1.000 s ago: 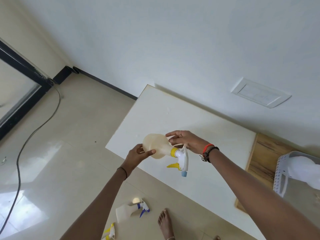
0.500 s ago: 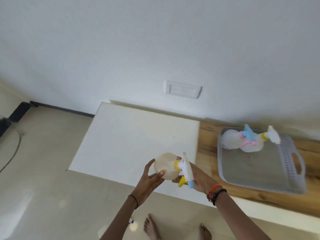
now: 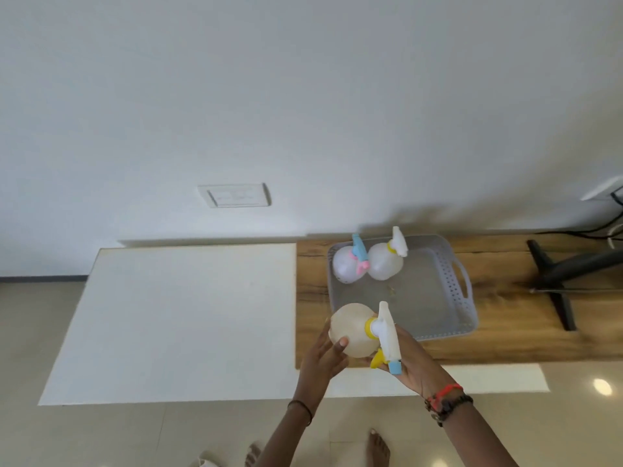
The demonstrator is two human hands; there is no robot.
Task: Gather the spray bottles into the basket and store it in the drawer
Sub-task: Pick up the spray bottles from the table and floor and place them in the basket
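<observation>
I hold a translucent spray bottle [image 3: 354, 328] with a yellow collar and white trigger head in both hands, just in front of the basket's near left corner. My left hand [image 3: 323, 357] grips the round body from below. My right hand [image 3: 413, 362] cups the trigger head and neck. The grey perforated basket [image 3: 448, 298] sits on the wooden top and holds two bottles at its far left: one with a blue and pink head [image 3: 345, 267], one with a yellow collar and white head [image 3: 386, 261].
A white cabinet top [image 3: 182, 318] lies left of the wooden surface [image 3: 505, 335]. A black stand [image 3: 556, 278] and cables sit at the far right. A wall switch plate [image 3: 234, 195] is above. My bare feet are on the tiled floor below.
My view has swung right and the basket has come fully into sight. Both hands have carried the bottle rightward to the basket's near corner.
</observation>
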